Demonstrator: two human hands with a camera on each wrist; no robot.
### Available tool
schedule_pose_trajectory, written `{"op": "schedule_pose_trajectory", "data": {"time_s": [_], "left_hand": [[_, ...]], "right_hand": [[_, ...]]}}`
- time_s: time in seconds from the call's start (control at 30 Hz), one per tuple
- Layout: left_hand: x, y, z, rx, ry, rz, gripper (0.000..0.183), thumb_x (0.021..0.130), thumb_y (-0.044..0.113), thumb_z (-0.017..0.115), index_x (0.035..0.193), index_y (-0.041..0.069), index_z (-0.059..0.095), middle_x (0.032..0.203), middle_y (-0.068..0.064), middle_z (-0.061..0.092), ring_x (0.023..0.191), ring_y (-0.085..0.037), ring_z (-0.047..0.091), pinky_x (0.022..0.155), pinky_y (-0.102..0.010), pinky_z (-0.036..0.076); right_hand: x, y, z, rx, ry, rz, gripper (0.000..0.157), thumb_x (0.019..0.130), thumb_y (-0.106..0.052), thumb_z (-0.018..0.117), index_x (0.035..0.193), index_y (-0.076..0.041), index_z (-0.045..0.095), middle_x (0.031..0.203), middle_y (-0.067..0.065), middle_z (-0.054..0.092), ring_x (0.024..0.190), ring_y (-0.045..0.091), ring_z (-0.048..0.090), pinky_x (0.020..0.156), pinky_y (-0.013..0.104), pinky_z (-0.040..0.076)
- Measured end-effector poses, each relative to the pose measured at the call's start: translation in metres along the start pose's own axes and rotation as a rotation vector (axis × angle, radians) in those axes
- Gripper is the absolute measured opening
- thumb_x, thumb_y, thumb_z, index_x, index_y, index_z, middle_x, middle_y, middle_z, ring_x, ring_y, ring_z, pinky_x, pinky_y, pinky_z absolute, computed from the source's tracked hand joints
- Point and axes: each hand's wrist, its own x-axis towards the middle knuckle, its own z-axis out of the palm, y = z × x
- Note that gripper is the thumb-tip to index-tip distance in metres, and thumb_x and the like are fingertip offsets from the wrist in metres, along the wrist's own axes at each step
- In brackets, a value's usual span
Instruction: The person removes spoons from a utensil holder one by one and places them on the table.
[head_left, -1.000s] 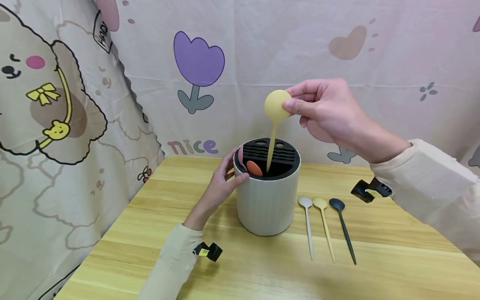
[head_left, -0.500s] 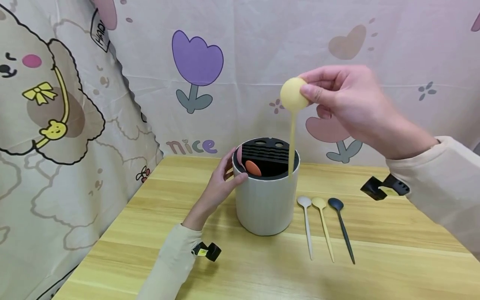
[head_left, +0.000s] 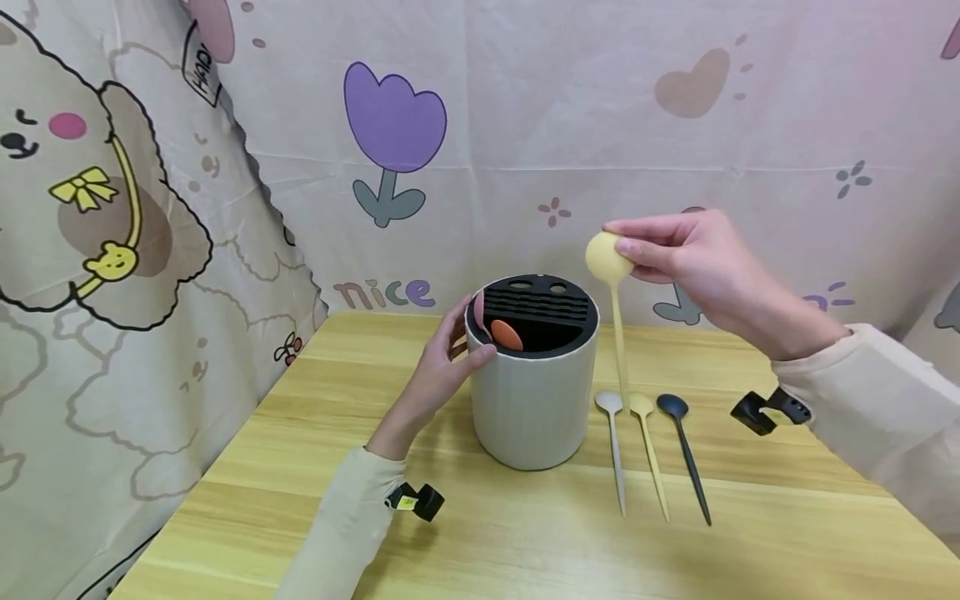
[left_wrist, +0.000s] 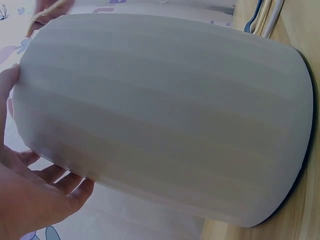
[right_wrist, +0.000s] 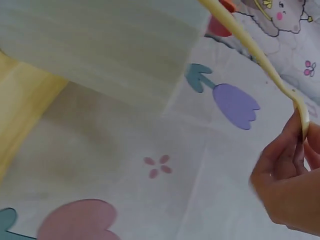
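Note:
In the head view, a white ribbed utensil holder (head_left: 531,408) with a black slotted top (head_left: 536,305) stands upright on the table. My left hand (head_left: 442,367) grips it at the upper left, thumb near the front rim. An orange spoon (head_left: 506,335) and a pink one (head_left: 481,310) poke out of its big compartment. My right hand (head_left: 701,262) pinches a yellow spoon (head_left: 608,257) by its bowl, handle hanging down to the right of the holder. The right wrist view shows the yellow handle (right_wrist: 245,40) running from the fingertips.
Three spoons lie side by side right of the holder: white (head_left: 610,403), yellow (head_left: 650,433) and black (head_left: 673,407). The wooden table (head_left: 330,400) ends at a printed cloth (head_left: 510,100) behind, and another patterned cloth (head_left: 135,417) hangs at the left.
The right hand has carried the yellow spoon up out of the holder's opening, rightward past its rim, then lower beside it. The left hand has stayed on the holder.

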Motion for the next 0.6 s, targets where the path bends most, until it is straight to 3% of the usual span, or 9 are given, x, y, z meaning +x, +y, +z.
{"op": "schedule_pose_trajectory", "data": {"time_s": [0.1,0.3,0.6], "left_hand": [[0.0,0.0,0.0,0.003,0.001,-0.003,0.09,0.083,0.05,0.067,0.154,0.014,0.024,0.152,-0.009,0.033,0.136,-0.024,0.034,0.11,-0.045,0.03],[0.0,-0.001,0.0,0.003,0.003,-0.002,0.093,0.082,0.053,0.068,0.154,0.014,0.024,0.152,-0.009,0.033,0.136,-0.024,0.034,0.11,-0.045,0.03],[0.001,0.0,0.001,-0.002,0.005,0.005,0.098,0.08,0.059,0.068,0.154,0.013,0.024,0.151,-0.01,0.033,0.135,-0.025,0.034,0.11,-0.046,0.03]], "right_hand": [[-0.001,0.015,-0.002,-0.058,-0.013,0.007,0.037,0.093,-0.012,0.065,0.127,0.0,0.061,0.112,-0.005,0.068,0.097,0.004,0.064,0.084,0.021,0.051],[-0.004,0.039,-0.004,-0.162,-0.062,0.089,0.043,0.096,-0.019,0.062,0.13,0.004,0.057,0.118,-0.002,0.065,0.098,-0.001,0.061,0.085,0.02,0.05],[-0.007,0.072,-0.007,-0.122,-0.084,0.197,0.046,0.097,-0.019,0.06,0.133,0.009,0.052,0.135,0.012,0.052,0.1,0.0,0.055,0.086,0.019,0.049]]}}
